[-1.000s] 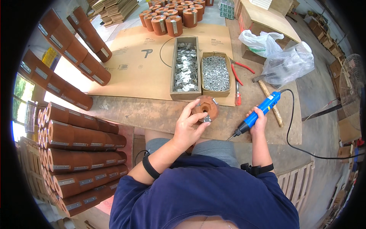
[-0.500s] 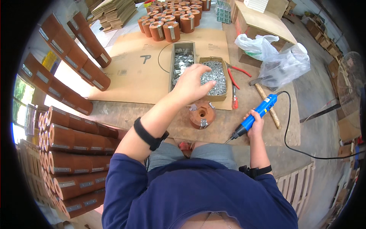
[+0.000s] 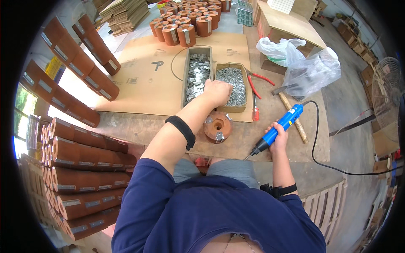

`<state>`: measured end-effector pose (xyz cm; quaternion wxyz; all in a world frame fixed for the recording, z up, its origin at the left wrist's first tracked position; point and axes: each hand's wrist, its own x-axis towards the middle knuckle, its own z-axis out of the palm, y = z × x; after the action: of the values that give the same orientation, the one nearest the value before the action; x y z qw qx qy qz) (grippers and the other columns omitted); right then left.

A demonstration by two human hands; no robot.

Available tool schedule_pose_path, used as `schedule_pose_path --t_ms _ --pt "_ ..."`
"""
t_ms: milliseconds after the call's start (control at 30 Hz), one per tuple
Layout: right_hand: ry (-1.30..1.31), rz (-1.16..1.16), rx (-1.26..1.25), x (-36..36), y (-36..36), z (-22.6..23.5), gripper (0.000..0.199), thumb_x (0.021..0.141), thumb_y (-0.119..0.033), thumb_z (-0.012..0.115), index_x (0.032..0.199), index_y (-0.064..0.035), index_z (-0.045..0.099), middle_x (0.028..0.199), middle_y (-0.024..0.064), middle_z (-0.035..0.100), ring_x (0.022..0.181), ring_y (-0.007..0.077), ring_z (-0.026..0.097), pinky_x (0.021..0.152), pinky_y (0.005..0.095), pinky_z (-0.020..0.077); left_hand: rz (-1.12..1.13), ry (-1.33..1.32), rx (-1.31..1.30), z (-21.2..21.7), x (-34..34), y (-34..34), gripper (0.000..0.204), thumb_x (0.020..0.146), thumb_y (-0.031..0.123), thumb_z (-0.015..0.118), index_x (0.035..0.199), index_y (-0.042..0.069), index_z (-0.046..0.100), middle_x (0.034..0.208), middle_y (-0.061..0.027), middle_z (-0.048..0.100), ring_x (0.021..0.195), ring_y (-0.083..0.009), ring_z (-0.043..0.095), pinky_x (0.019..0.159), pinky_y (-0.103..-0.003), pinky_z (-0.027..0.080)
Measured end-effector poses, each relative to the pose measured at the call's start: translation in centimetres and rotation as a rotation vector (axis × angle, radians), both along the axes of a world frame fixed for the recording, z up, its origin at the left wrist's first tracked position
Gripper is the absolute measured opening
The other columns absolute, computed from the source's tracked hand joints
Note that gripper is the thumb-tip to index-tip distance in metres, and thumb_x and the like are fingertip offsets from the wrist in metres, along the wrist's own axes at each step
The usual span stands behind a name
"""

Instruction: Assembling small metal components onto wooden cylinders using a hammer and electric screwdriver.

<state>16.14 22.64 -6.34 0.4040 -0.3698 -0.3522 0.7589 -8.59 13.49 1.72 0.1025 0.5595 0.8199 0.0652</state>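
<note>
Left hand (image 3: pixel 217 92) moved off brown coil (image 3: pixel 217 125) into screw box (image 3: pixel 231 86), fingers curled in screws, grasp unclear. Right hand (image 3: pixel 276 137) still clenched on blue screwdriver (image 3: pixel 278 128).

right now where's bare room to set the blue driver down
Bare board lies right of the round brown coil, near the right hand holding the blue driver. Open cardboard lies left of the long parts box. Pliers and bags crowd beyond.

A workshop with a concrete floor. Stacks of brown wound coils (image 3: pixel 80 147) fill the left side, and more stand at the far end (image 3: pixel 185 23). Near the middle, 2 boxes of metal fasteners (image 3: pixel 231 86) rest on cardboard sheets (image 3: pixel 147 84). Wooden pallets (image 3: pixel 327 206) and a fan (image 3: pixel 386 90) stand right.
</note>
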Motion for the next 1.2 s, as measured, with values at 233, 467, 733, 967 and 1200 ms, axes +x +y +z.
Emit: schedule_pose_path --t_ms 233,467,733,967,1200 --pt "0.022 0.002 -0.003 0.0 0.0 -0.1 0.040 0.073 -0.007 0.060 0.106 -0.0022 0.038 0.075 0.0090 0.051 0.062 0.0192 0.054 0.055 0.0342 0.0492 -0.010 -0.015 0.141 0.2 -0.2 -0.7 0.011 0.071 0.020 0.065 0.079 0.013 0.062 0.080 -0.0054 0.062 0.085 -0.0253 0.059 0.071 -0.039 0.042" --pt "0.001 -0.007 0.003 0.1 0.1 -0.1 0.039 0.073 -0.006 0.060 0.106 -0.0024 0.038 0.075 0.0089 0.051 0.062 0.0193 0.054 0.055 0.0344 0.0493 0.030 -0.155 0.414 1.1 0.3 -1.2 0.016 0.076 0.021 0.062 0.081 0.007 0.058 0.082 -0.0111 0.061 0.084 -0.0300 0.058 0.073 -0.040 0.045" --pt "0.000 -0.007 -0.011 0.0 0.0 0.0 0.040 0.072 -0.006 0.061 0.105 -0.0025 0.039 0.074 0.0088 0.051 0.062 0.0198 0.054 0.055 0.0348 0.0495 0.074 -0.597 0.613 4.9 2.5 -5.9 0.010 0.083 0.007 0.058 0.079 0.001 0.051 0.070 -0.0051 0.061 0.066 -0.0084 0.057 0.060 -0.024 0.046" --pt "0.023 0.040 0.055 -0.5 -1.3 4.1 0.044 0.072 -0.007 0.061 0.110 -0.0032 0.039 0.075 0.0087 0.051 0.064 0.0192 0.055 0.057 0.0355 0.0497 0.194 -1.194 0.766 3.1 6.2 -15.4 0.011 0.086 0.005 0.055 0.092 -0.003 0.059 0.078 -0.0067 0.063 0.069 -0.0112 0.058 0.067 -0.024 0.048" --pt "0.512 0.233 0.395 -3.3 -6.1 15.9 0.052 0.076 -0.011 0.056 0.123 -0.0067 0.033 0.082 0.0074 0.050 0.073 0.0185 0.053 0.065 0.0360 0.0482 0.351 -1.574 0.768 1.4 9.0 -18.3 0.015 0.077 -0.003 0.063 0.092 -0.002 0.062 0.084 -0.0101 0.064 0.071 -0.0142 0.060 0.066 -0.026 0.050"
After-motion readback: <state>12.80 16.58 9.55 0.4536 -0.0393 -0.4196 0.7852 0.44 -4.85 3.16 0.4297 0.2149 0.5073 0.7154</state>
